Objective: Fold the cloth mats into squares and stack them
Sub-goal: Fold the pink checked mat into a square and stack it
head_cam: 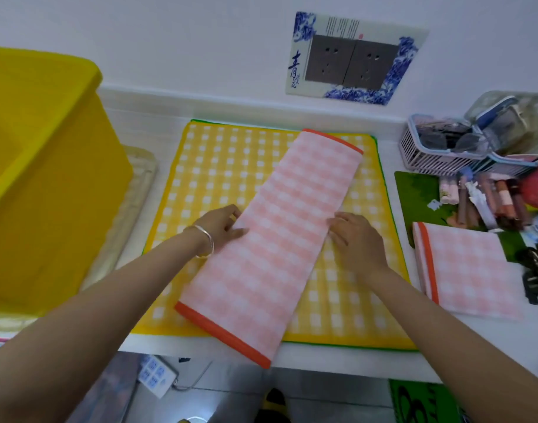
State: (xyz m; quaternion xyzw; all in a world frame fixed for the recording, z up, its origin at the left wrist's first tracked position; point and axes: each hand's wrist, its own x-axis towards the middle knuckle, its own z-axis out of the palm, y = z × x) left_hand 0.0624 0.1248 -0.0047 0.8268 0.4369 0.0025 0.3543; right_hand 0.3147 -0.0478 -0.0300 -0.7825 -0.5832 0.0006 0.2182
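A pink checked cloth mat (274, 245) with orange end trim lies folded into a long strip, set diagonally on a flat yellow checked mat (219, 166) on the white counter. My left hand (222, 224) touches the strip's left long edge with straight fingers. On the strip's right long edge rests my right hand (356, 236), fingers flat. A second pink mat (469, 270), folded to a square, lies on the counter to the right.
A big yellow plastic bin (45, 166) stands at the left. At the right are a white basket (438, 148), a green mat (414, 190) and several small cosmetic items. Wall sockets (350, 61) sit behind. The strip's near end overhangs the counter edge (338, 358).
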